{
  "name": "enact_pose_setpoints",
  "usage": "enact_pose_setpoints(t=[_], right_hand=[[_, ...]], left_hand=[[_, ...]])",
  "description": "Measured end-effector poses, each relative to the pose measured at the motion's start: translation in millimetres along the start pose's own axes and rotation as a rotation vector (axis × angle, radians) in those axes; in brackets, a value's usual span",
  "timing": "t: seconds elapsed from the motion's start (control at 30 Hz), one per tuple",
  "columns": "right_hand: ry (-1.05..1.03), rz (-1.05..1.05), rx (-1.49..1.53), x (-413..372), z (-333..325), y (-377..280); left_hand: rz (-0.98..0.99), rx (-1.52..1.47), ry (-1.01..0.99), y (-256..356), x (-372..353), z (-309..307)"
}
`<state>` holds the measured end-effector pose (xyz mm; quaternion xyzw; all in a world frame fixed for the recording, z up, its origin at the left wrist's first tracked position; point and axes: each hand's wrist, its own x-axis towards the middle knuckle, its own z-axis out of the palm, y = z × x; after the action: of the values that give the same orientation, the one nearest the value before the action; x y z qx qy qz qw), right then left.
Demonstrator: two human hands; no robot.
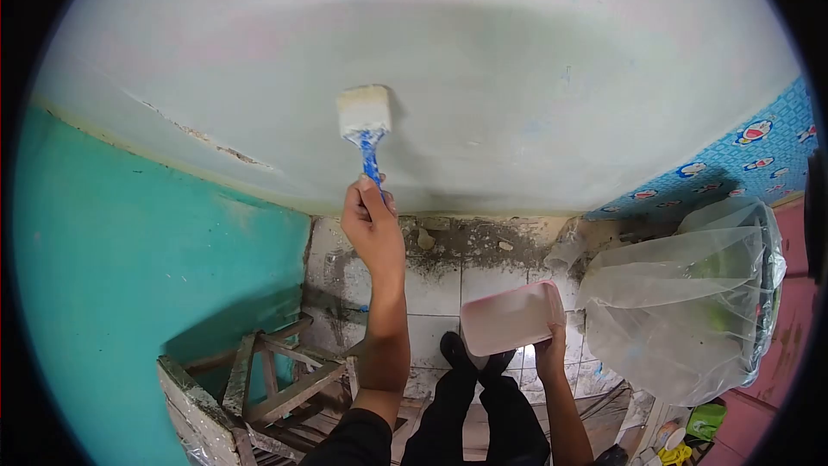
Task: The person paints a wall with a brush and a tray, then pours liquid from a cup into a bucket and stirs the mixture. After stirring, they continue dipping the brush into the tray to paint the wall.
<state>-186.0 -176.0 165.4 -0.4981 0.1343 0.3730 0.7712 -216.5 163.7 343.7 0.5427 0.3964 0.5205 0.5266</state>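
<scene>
Left hand: your left hand (373, 229) is closed tight round the blue handle of the paintbrush (364, 112), with the arm stretched up.
Paintbrush: its pale bristles lie against the whitish surface (517, 78), straight above your fist and to the right of a cracked seam.
Right hand: your right hand (550, 352) is curled around one end of a pinkish plastic container (511, 318), fingers wrapped on it.
Container: you hold it low and tipped onto its side, over the tiled floor (440, 285) and your black shoes (454, 349). Its contents are hard to make out, possibly paint.
Left side: a teal wall (129, 276), with a spattered wooden frame (276, 380) at its foot.
Right side: a bundle under clear plastic sheeting (690, 311) sits just beside the container, and a blue cartoon-patterned covering (750, 155) runs above it.
</scene>
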Motion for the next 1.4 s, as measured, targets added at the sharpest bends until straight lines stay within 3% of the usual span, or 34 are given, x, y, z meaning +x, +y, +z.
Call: enact_pose_setpoints(t=[0.13, 0.33, 0.5, 0.73, 0.83, 0.97, 1.27, 1.4], right_hand=[[0.007, -0.025, -0.017, 12.0, -13.1, 18.6], [0.007, -0.035, -0.036, 35.4, -35.4, 48.6], [0.034, -0.051, -0.049, 68.1, -64.9, 75.7], [0.003, -0.111, -0.016, 85.1, -88.0, 97.0], [0.0, -0.115, -0.025, 80.7, -83.3, 96.3], [-0.005, -0.044, -0.038, 53.3, -63.3, 82.4], [-0.085, 0.018, -0.107, -6.6, -5.7, 37.2], [-0.087, 0.017, -0.111, -23.6, 17.3, 18.6]], left_hand=[[0.054, 0.138, -0.025, -77.7, 4.2, 5.5], [0.179, 0.406, -0.042, -349.7, -45.5, -7.7], [0.119, 0.568, -0.087, -503.9, -79.0, -18.3], [-0.165, 0.75, -0.162, -581.5, -85.8, -50.8], [-0.223, 0.66, -0.16, -596.5, -65.4, -58.3], [-0.363, 0.493, -0.074, -525.4, -20.6, -58.0], [-0.264, 0.098, -0.101, -114.0, 12.3, -40.6], [-0.094, -0.006, -0.068, 3.0, 18.7, -32.8]])
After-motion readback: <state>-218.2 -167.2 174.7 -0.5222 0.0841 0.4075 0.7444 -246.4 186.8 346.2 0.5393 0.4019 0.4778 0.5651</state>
